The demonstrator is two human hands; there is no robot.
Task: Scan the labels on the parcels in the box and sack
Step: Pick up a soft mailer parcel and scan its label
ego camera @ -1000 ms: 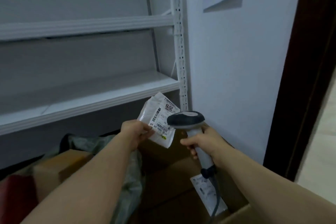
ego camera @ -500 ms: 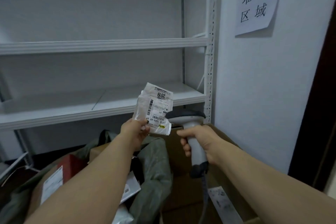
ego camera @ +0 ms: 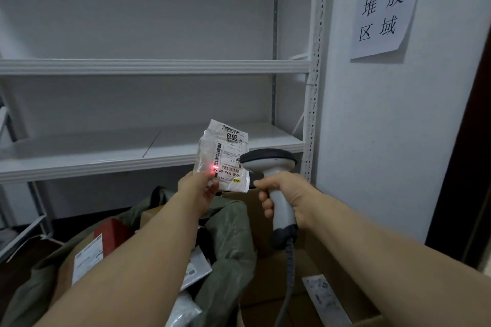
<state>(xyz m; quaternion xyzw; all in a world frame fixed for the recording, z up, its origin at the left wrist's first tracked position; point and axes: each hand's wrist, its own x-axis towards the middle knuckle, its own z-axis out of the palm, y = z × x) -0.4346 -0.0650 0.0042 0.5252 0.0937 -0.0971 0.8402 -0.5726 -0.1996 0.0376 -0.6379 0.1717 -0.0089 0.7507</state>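
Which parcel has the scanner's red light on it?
The small white pouch pinched in the left hand; the red box in the sack shows none.

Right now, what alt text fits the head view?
The left hand holds up a white parcel while the right hand aims a scanner at its label, where a red spot glows. A sack and a box lie below.

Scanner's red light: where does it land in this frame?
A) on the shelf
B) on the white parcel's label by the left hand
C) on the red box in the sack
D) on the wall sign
B: the red glow sits on the white parcel just above the left hand, facing the scanner held in the right hand.
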